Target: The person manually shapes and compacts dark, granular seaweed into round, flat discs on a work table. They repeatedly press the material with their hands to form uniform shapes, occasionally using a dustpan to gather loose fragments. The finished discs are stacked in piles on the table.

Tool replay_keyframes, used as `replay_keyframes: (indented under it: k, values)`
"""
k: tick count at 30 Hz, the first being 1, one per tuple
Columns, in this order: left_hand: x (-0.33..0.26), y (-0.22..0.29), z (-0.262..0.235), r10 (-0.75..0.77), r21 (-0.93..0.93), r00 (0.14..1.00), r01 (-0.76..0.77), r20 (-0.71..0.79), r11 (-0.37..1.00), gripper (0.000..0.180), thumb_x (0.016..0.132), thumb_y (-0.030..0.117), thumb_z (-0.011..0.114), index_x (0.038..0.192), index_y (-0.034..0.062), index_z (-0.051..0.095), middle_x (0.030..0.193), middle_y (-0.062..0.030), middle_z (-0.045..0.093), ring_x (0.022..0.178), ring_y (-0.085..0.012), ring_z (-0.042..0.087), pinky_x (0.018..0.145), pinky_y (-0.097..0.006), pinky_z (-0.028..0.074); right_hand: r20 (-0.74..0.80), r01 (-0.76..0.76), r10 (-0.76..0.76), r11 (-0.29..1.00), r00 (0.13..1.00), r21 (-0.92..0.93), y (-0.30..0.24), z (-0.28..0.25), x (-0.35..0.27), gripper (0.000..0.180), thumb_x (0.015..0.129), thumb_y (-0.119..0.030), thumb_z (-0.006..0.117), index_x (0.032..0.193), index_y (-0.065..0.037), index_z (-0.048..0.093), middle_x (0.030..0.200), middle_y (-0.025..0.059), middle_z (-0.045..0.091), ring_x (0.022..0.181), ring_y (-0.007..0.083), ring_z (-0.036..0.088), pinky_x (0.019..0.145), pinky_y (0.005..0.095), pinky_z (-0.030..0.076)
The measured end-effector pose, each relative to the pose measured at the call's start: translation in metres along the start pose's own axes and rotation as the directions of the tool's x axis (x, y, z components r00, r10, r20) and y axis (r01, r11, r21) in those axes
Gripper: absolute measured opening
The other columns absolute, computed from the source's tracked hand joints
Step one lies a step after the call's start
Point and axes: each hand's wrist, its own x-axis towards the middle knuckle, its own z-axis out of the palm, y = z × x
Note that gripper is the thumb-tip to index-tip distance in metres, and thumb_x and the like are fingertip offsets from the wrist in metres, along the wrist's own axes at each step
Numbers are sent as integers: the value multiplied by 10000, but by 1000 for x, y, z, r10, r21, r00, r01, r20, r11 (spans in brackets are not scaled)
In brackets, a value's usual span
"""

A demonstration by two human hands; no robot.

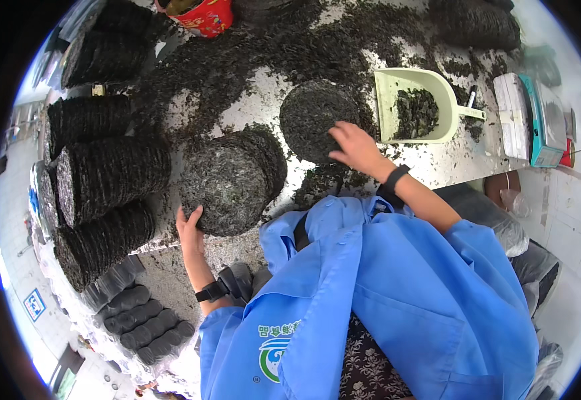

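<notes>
Head view, 1 pale dustpan [387, 107] holding flakes [417, 113], right hand [358, 148] at disc [312, 113]

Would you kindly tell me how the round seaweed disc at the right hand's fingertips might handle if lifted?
The seaweed disc would probably shed bits: its surface looks rough, and loose dark flakes lie around it. It may be fairly stiff, as similar discs at the left stand on edge in rows.

On the table [447, 164], a pile of seaweed discs [227, 183] lies left of and nearer than another disc [309, 117]. Right of that disc is a dustpan [402, 78] with scraps [416, 113] in it; more stacks [114, 170] lie left of the pile.
</notes>
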Motion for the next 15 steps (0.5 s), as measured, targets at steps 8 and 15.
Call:
replay_keyframes:
  k: [8, 15]
  values:
    - [-20, 32, 72, 556, 779, 709, -605, 433, 165, 555, 880, 359, 550, 1384, 203, 376, 1422, -219, 235, 1286, -398, 268, 993, -580, 263, 218, 258, -187, 893, 958, -369, -7, 17, 10, 649, 722, -264, 677, 1301, -96, 435, 1374, 214, 361, 1301, 351, 320, 1060, 481, 274]
    - [-29, 59, 112, 460, 816, 782, -547, 421, 184, 452, 888, 393, 537, 1231, 98, 546, 1348, -227, 375, 1314, -382, 260, 1018, -571, 229, -189, 173, -179, 984, 966, -50, -14, -54, 17, 370, 781, -42, 536, 1151, -36, 535, 1238, 137, 524, 1188, 266, 479, 1029, 395, 358]
